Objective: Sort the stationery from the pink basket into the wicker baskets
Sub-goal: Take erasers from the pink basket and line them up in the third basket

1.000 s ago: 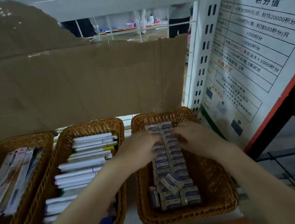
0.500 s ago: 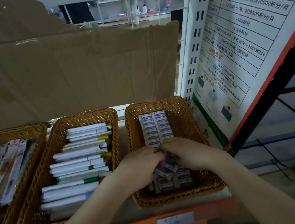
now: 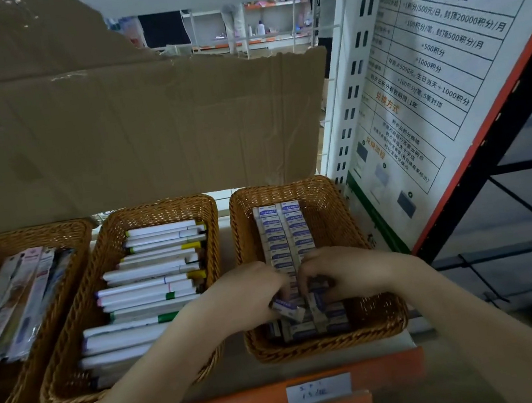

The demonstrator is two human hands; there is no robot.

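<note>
Sorting looks well advanced, judging by how full the wicker baskets are. The right wicker basket [image 3: 325, 340] holds erasers [image 3: 282, 229] in paper sleeves, packed in two neat rows along its middle, with a looser cluster at the near end. Both hands work there: the left hand [image 3: 247, 294] and the right hand [image 3: 343, 272] sit knuckle to knuckle over the rows, fingers curled down. The left fingers pinch a tilted eraser [image 3: 286, 308] that lies askew across the rows; the right fingers grip another small block just beside it, though exactly how many it holds I cannot tell. My reading is that the step in hand is squaring the last loose erasers into line.

The middle wicker basket [image 3: 157, 213] is stacked with white-barrelled pens [image 3: 153, 285], laid crosswise, with coloured caps and bands. The left wicker basket [image 3: 33, 234] carries flat glossy packets [image 3: 15, 298] leaning together. The pink basket is not in view, so what is left in it cannot be judged.

The baskets are tightly woven, stiff, honey-brown and rectangular with rolled rims. They stand on a shelf with an orange front edge [image 3: 376, 365] carrying paper price labels. Behind them stands a torn sheet of creased brown cardboard [image 3: 131, 128], matte and soft-edged.
</note>
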